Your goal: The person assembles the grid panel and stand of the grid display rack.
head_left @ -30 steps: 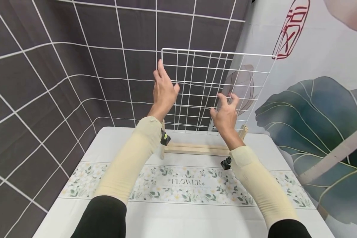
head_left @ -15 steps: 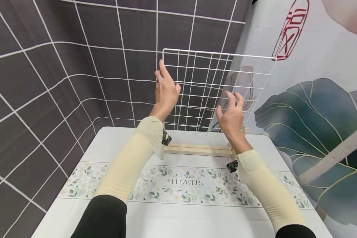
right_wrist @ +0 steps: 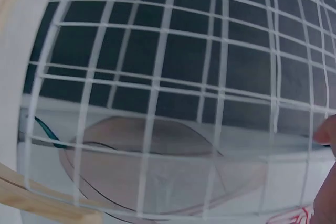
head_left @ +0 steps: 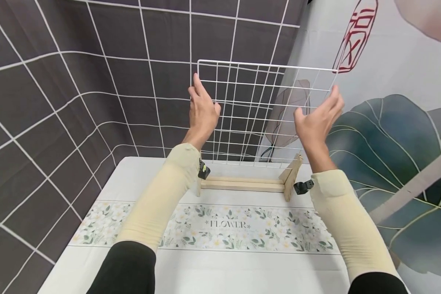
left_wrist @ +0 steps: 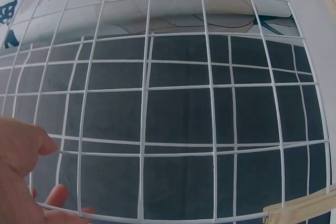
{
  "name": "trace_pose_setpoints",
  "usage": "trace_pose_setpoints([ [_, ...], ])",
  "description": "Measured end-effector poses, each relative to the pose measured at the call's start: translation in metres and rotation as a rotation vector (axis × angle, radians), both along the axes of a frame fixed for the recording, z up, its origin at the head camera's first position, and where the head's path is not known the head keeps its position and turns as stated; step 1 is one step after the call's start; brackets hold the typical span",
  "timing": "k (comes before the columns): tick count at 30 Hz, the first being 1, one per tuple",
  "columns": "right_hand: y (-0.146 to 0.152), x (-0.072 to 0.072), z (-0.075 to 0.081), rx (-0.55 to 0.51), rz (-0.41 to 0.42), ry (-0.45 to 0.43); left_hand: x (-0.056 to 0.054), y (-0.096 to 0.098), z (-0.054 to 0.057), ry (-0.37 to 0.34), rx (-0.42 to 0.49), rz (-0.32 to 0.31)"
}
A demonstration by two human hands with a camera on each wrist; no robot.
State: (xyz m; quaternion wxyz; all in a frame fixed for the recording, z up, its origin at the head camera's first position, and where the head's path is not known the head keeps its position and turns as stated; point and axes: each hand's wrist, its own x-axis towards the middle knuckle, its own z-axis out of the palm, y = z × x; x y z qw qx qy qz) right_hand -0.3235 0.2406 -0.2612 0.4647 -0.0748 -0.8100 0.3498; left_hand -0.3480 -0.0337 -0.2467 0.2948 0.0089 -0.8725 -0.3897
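A white wire grid panel stands upright, leaning back slightly, on a light wooden stand at the table's far side. My left hand grips the panel's left edge; the left wrist view has its fingertips behind the edge wire and the thumb in front. At the right edge is my right hand, fingers along the outer wire and thumb spread on the near side. In the right wrist view only a bit of that hand shows. A slanted wooden end piece props the panel's lower right corner.
The white table carries a floral band printed "FLOWER". Behind it hangs a dark cloth with white grid lines; to the right is a pale cloth with big leaves. Dark wrist cameras sit by both cuffs.
My right hand has moved right and up from in front of the mesh to the panel's right edge, uncovering the stand's right end. My left hand and the panel stay in place.
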Motion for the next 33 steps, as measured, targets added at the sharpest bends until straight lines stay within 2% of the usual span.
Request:
trace_pose_setpoints([
  [5,0.013,-0.001,0.016,-0.039,0.058,-0.211,-0.001,-0.001,0.0,0.0,0.003,-0.001],
  [10,0.018,-0.005,0.021,-0.041,0.118,-0.325,-0.001,-0.001,0.0,0.01,-0.006,-0.001],
  [20,0.02,-0.008,0.025,-0.058,0.1,-0.351,-0.001,-0.002,0.0,-0.007,0.001,-0.008],
  [33,0.022,-0.012,0.022,-0.05,0.102,-0.367,-0.001,-0.005,-0.001,-0.023,0.007,-0.013],
])
